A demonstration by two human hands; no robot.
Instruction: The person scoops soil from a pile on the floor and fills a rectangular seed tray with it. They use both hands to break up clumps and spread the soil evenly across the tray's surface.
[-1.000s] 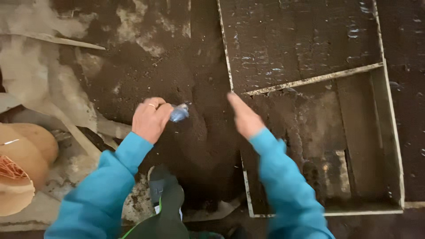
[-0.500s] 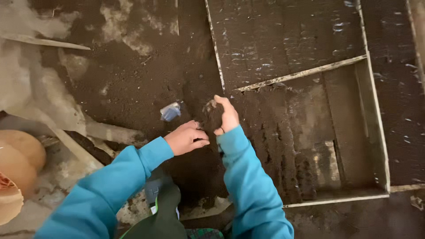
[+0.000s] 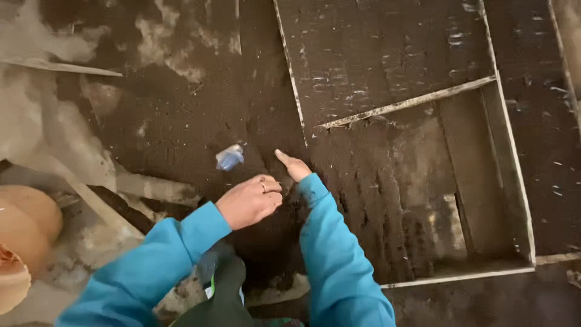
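Head view: your empty, loosely curled left hand (image 3: 249, 201) and flat, open right hand (image 3: 293, 165) rest on dark soil (image 3: 181, 133); a small blue crumpled scrap (image 3: 229, 157) lies nearby, a pale-edged wooden frame (image 3: 513, 151) rightward.

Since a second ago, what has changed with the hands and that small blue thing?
The left hand let go of the small blue thing, which now lies on the dark soil just above it. That hand has come lower and is curled, empty, beside the right hand. The right hand remains flat on the soil by the wooden frame. The orange pots at left stayed put.
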